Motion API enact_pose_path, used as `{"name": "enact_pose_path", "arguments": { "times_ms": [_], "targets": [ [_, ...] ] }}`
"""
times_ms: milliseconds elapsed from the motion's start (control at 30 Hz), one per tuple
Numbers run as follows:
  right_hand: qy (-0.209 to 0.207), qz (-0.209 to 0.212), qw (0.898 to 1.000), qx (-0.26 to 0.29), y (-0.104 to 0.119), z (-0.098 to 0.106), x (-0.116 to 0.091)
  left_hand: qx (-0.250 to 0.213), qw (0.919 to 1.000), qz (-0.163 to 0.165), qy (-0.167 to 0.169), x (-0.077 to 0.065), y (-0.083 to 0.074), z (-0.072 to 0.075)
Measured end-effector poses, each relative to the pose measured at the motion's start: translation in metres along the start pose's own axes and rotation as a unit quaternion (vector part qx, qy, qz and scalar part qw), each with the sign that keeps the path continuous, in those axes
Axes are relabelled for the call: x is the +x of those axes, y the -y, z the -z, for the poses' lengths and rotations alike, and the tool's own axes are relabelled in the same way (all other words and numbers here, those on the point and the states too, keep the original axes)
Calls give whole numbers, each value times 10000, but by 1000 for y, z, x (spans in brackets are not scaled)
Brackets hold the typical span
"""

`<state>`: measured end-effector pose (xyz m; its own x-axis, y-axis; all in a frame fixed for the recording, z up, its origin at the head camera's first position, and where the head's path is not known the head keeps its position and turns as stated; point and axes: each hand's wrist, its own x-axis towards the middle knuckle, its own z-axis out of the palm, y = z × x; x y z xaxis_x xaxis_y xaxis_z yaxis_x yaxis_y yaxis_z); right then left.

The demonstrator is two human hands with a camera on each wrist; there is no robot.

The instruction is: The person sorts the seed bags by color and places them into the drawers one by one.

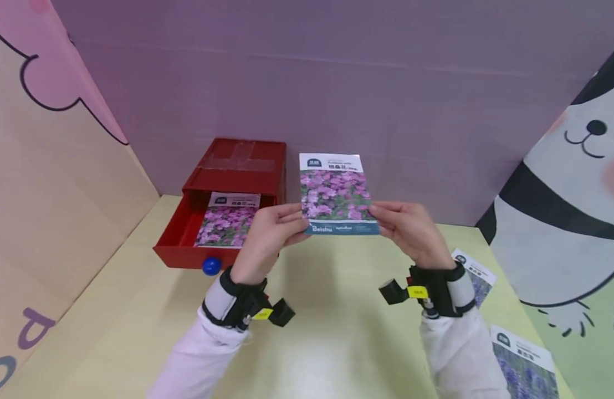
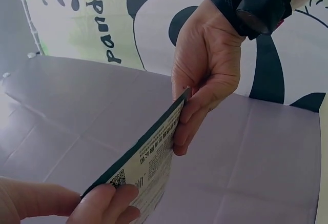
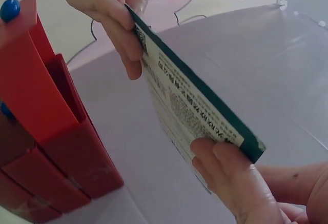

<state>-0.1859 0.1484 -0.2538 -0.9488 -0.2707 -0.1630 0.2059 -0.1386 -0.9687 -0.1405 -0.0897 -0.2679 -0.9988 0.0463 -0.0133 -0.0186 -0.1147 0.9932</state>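
Between both hands a seed packet [image 1: 335, 194] with pink flowers is held up over the table, its front facing the head camera. My left hand [image 1: 272, 233] pinches its lower left edge, thumb in front and fingers behind. On the opposite edge my right hand [image 1: 412, 230] pinches it the same way. In the right wrist view the packet's printed back [image 3: 184, 103] shows, with fingers pressed against it. A like seed packet [image 1: 229, 219] lies in the pulled-out drawer [image 1: 174, 235] of a red box [image 1: 237, 160], left of my left hand.
Two packets with purple flowers lie at the table's right side, one upper packet [image 1: 479, 280] partly behind the right wrist, one lower packet [image 1: 526, 366] near the edge. A blue knob [image 1: 211, 266] sits on the drawer front. A purple cloth wall [image 1: 337, 94] stands behind the table [image 1: 307, 343].
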Motion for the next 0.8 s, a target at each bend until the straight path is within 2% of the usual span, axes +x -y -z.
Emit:
{"name": "enact_pose_path", "arguments": {
  "times_ms": [167, 333, 600, 800],
  "targets": [
    [21, -126, 9994, -309, -4, -15, 6, 82, 9996, 83, -239, -11, -3, 13],
    [79, -154, 9985, -520, -8, -30, 13, 154, 9993, -4, -338, -20, -4, 26],
    [206, -262, 9966, -752, -13, -58, 24, 514, 9975, -207, -440, -38, -6, 49],
    [284, -355, 9958, -793, -17, -75, 32, 460, 9977, -149, -474, -49, -10, 64]
  ]
}}
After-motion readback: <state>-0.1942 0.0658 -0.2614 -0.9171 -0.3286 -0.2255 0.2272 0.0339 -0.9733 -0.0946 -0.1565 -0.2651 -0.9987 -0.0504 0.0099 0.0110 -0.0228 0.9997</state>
